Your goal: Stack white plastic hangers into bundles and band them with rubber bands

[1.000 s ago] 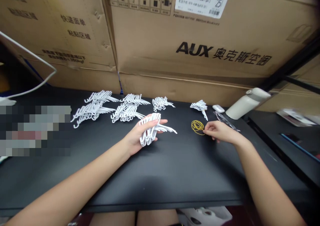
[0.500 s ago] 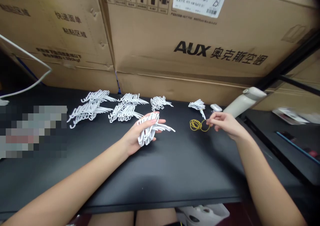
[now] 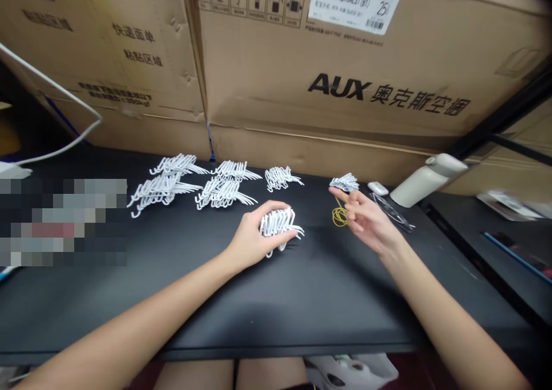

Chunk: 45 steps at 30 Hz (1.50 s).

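My left hand [image 3: 254,234] is wrapped from above round a bundle of white hooks [image 3: 276,222], low over the black table [image 3: 259,298], thumb on the near side. My right hand [image 3: 366,220] is at the right, index finger stretched out and the other fingers bent. A strand of yellow rubber band runs along its fingertips and appears to be held there; the grip is partly hidden. Under these fingers lies a small heap of yellow rubber bands [image 3: 339,217]. Just beyond the index fingertip sits a further bunch of white hooks [image 3: 345,182].
Several bundles of white hooks [image 3: 166,188] lie at the back left, another bundle [image 3: 282,178] at the back middle. A white bottle [image 3: 425,183], a small white case [image 3: 377,188] and glasses [image 3: 394,213] lie right. Large cardboard boxes [image 3: 276,108] stand behind. A white cable [image 3: 64,88] hangs left.
My left hand has turned palm down and lowered the hooks toward the table, slightly right. My right hand has shifted left over the rubber bands, its index finger now extended. The view has shifted slightly.
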Each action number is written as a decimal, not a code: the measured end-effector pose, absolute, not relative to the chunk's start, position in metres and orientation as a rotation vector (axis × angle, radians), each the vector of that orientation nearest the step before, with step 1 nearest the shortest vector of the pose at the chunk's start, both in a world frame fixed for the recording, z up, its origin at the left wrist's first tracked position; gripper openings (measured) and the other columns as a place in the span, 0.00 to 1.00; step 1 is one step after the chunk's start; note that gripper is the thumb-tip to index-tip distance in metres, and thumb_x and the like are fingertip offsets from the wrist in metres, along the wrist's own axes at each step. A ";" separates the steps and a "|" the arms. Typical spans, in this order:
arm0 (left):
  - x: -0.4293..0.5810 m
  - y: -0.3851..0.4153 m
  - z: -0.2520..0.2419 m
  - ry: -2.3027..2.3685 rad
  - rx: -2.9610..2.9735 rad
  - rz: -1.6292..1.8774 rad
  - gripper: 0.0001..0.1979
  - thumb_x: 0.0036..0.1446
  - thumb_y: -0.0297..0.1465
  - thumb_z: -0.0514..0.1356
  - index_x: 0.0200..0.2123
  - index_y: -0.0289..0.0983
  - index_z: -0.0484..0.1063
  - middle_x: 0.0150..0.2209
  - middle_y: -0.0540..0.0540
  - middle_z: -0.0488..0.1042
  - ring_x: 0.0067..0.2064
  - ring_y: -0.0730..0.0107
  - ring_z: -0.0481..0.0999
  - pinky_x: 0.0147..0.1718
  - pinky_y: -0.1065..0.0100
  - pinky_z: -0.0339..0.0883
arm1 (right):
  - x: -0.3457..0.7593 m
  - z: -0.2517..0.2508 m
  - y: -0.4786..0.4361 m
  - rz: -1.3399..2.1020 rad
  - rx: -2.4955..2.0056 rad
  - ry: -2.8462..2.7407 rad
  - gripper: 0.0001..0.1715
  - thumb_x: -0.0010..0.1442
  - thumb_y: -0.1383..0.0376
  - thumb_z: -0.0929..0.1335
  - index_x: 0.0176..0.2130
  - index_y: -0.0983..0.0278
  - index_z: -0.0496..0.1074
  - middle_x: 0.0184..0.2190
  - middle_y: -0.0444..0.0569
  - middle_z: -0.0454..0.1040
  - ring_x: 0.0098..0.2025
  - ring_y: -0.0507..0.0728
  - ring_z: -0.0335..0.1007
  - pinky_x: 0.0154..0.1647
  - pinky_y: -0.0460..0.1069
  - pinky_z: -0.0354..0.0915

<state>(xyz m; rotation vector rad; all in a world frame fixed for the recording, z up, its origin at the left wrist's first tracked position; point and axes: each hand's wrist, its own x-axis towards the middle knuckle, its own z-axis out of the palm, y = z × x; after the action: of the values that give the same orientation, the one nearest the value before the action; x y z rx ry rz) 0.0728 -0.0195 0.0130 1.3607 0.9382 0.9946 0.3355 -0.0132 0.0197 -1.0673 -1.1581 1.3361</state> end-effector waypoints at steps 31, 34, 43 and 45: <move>0.067 -0.016 0.000 0.810 2.005 0.718 0.19 0.45 0.32 0.65 0.43 0.36 0.71 0.31 0.50 0.74 0.31 0.71 0.71 0.29 0.73 0.61 | 0.267 0.006 -0.035 1.122 -0.818 -1.813 0.24 0.48 0.65 0.76 0.46 0.60 0.74 0.44 0.51 0.70 0.33 0.53 0.71 0.31 0.49 0.72; 0.067 -0.012 0.000 0.843 1.934 0.735 0.16 0.46 0.35 0.66 0.39 0.35 0.74 0.29 0.51 0.73 0.30 0.72 0.70 0.30 0.72 0.62 | 0.277 0.005 -0.031 1.061 -0.820 -1.710 0.23 0.52 0.63 0.73 0.49 0.59 0.71 0.48 0.53 0.68 0.31 0.52 0.72 0.29 0.49 0.70; 0.073 -0.009 0.007 0.803 1.061 0.827 0.30 0.49 0.33 0.66 0.55 0.43 0.61 0.36 0.49 0.74 0.30 0.71 0.77 0.32 0.68 0.72 | 0.282 0.007 -0.039 0.814 -0.926 -2.019 0.37 0.47 0.60 0.76 0.55 0.58 0.65 0.56 0.56 0.64 0.45 0.59 0.70 0.40 0.52 0.70; 0.075 -0.011 0.008 0.789 0.984 0.821 0.27 0.47 0.30 0.67 0.51 0.41 0.64 0.36 0.49 0.73 0.29 0.73 0.76 0.29 0.70 0.72 | 0.271 0.009 -0.043 0.669 -0.915 -2.069 0.37 0.46 0.59 0.76 0.54 0.61 0.65 0.53 0.57 0.66 0.51 0.62 0.67 0.45 0.54 0.69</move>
<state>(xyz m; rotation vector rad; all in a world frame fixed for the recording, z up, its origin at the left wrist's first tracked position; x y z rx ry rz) 0.0746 -0.0111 0.0076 0.9836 0.7891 0.8207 0.2710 -0.0434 0.0089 -0.9148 -2.0686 0.6693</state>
